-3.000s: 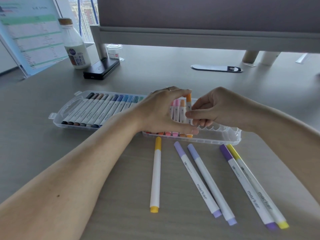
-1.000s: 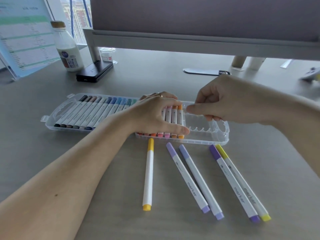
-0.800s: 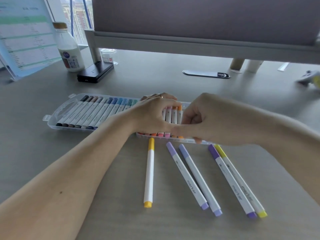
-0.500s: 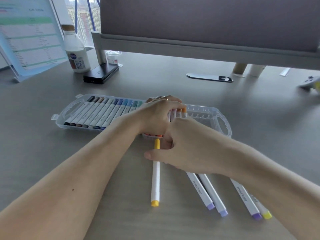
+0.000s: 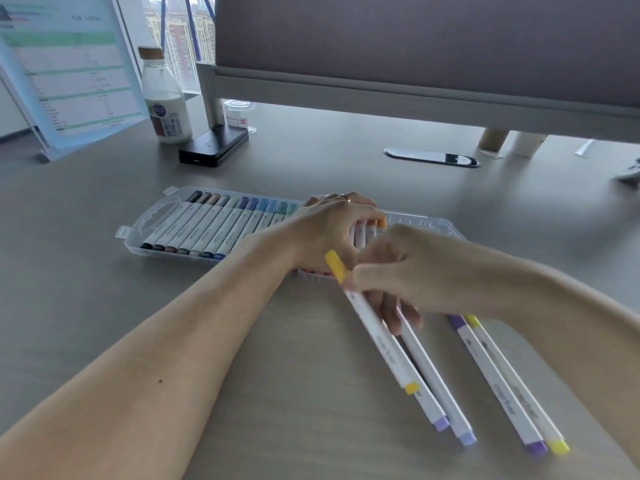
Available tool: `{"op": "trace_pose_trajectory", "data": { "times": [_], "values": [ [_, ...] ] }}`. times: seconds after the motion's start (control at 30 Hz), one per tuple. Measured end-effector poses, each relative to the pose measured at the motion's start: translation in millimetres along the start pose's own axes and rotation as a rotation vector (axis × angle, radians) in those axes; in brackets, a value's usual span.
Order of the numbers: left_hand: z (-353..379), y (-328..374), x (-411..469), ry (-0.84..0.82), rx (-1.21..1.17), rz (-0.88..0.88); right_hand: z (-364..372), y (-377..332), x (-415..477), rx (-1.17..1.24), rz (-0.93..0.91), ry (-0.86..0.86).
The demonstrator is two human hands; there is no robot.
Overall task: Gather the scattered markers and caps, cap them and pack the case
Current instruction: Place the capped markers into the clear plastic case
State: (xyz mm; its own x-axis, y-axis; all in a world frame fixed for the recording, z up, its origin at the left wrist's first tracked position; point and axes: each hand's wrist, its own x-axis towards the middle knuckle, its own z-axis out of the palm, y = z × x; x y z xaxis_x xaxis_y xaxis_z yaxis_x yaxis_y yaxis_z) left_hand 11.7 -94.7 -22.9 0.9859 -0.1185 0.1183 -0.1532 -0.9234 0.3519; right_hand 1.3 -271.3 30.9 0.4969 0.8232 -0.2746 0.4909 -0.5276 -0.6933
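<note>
Likely pinched, yellow marker (image 5: 383,344), right hand (image 5: 401,268)

Right hand (image 5: 394,268) hides the upper ends of 2 lilac markers (image 5: 434,375)
</note>
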Motion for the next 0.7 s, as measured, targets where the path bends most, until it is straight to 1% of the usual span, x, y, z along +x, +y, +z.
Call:
{"op": "trace_pose_trajectory", "data": {
  "times": [0.03,0.1,0.2,0.3,0.47,0.7],
  "values": [
    [0,1,-1,0.006,-0.001,0.018,-9,6,3,0.152,-0.02,-0.029],
    [1,2,-4,0.026,-0.027,0.042,-27,20,9,0.414,-0.075,-0.009],
    [2,1,-3,0.037,-0.043,0.027,-49,40,19,0.66,-0.124,0.072],
    [3,1,-1,0.005,0.022,0.018,-60,52,28,0.708,-0.133,0.153],
    [1,0,1,-0.028,0.078,-0.004,-71,69,37,0.787,-0.107,0.211],
    [-2,-5,0,-0.048,0.08,-0.026,-80,73,42,0.686,-0.062,0.289]
  ]
}}
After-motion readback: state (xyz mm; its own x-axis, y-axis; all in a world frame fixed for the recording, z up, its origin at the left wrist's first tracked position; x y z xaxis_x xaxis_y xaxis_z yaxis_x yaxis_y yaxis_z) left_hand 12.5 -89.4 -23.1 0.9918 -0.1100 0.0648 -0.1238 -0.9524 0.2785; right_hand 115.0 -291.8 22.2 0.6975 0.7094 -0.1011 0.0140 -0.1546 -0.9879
